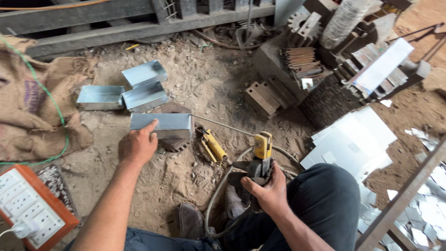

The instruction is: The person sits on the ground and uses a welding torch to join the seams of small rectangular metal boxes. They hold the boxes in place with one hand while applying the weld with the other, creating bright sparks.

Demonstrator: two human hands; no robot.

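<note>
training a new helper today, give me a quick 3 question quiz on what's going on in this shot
1. True or false: the left hand rests on a folded sheet-metal box lying on the dirt ground.
2. What does the right hand hold?
A. a hammer
B. a yellow and black handled tool with a thin rod and a hose
C. a paint brush
3. Fill in: behind the box under the left hand lie ___ more metal boxes in a group.

Key
1. True
2. B
3. three
</note>
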